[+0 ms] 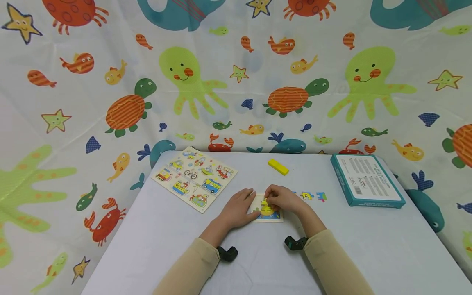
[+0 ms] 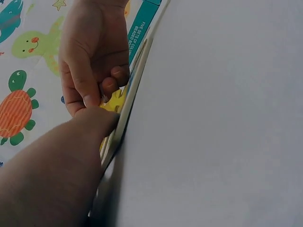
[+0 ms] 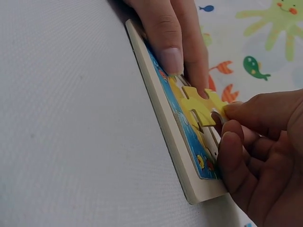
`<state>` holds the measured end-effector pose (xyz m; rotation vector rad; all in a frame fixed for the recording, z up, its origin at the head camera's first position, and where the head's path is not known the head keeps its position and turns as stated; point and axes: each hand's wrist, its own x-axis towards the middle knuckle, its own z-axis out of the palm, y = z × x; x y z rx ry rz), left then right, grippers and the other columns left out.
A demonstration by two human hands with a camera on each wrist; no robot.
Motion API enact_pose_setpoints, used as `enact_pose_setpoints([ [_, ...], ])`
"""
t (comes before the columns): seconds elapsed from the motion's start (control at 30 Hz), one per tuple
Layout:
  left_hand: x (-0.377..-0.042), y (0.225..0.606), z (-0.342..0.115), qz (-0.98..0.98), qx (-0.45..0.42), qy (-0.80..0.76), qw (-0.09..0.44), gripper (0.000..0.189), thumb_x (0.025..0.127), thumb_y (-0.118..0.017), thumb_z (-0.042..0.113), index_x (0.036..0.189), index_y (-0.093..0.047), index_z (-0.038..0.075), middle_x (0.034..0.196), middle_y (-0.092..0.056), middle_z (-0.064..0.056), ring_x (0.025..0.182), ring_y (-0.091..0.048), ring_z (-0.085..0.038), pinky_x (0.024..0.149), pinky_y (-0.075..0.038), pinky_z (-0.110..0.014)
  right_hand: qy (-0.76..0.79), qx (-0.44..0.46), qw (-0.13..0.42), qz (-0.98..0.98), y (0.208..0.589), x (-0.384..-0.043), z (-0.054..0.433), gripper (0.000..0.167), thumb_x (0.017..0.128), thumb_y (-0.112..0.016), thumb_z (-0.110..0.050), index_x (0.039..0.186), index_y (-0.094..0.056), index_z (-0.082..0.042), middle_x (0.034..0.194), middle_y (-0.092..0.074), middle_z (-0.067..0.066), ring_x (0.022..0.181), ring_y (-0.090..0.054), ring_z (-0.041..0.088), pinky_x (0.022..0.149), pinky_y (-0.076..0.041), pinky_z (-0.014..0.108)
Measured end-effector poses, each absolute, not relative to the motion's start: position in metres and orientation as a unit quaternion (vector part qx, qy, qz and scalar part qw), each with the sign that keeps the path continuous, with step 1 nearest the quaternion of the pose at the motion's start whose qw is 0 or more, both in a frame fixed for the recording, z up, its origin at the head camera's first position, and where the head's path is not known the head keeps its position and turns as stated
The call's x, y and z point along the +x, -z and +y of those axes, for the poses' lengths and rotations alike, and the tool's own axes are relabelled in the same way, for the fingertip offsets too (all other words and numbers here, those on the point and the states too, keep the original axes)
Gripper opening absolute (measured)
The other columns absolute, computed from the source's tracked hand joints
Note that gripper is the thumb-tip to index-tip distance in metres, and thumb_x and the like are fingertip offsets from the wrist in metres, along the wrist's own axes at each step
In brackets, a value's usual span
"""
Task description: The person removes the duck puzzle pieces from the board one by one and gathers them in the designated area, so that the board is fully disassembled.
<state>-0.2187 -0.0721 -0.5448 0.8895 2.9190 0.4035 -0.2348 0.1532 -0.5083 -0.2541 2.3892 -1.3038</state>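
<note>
A small wooden puzzle board (image 3: 158,113) lies on the table, with blue and yellow pieces set in its frame. My left hand (image 1: 237,209) rests at the board's left side, fingers extended; its thumb (image 3: 171,59) touches the puzzle's face. Between thumb and fingertips my right hand (image 1: 285,199) pinches a yellow puzzle piece (image 3: 203,106), tilted over the board's partly filled middle. In the left wrist view, the right hand (image 2: 97,56) is seen beyond the left, and part of the yellow piece (image 2: 115,100) shows between them.
Loose puzzle pieces, one yellow (image 1: 307,196) and one multicoloured (image 1: 321,196), lie right of the board. Behind it is a yellow block (image 1: 278,167). A vehicle-picture board (image 1: 195,178) lies at back left, a teal-edged box (image 1: 368,180) at back right. A sea-animal curtain (image 1: 236,98) hangs behind the table.
</note>
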Motion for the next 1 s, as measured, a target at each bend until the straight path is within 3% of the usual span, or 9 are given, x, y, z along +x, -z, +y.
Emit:
enact_pose_setpoints([
  [0.3, -0.214, 0.544, -0.062, 0.958, 0.257, -0.124, 0.005, 0.078, 0.094, -0.046, 0.066, 0.152, -0.040, 0.015, 0.158, -0.038, -0.004, 0.148, -0.032, -0.023, 0.122, -0.027, -0.042, 0.469, -0.099, 0.199, 0.855, 0.510, -0.234, 0.152, 0.006, 0.095, -0.062, -0.012, 0.101, -0.061, -0.012, 0.083, -0.059, 0.006, 0.066, -0.057, 0.019, 0.060, -0.051, 0.028],
  [1.0, -0.214, 0.548, -0.059, 0.962, 0.243, -0.128, 0.009, 0.080, 0.092, -0.046, 0.068, 0.152, -0.038, 0.016, 0.159, -0.036, -0.004, 0.149, -0.030, -0.024, 0.124, -0.024, -0.044, 0.479, -0.085, 0.179, 0.855, 0.500, -0.232, 0.176, 0.009, 0.096, -0.061, -0.018, 0.105, -0.060, -0.016, 0.090, -0.061, 0.007, 0.071, -0.059, 0.022, 0.064, -0.051, 0.029],
])
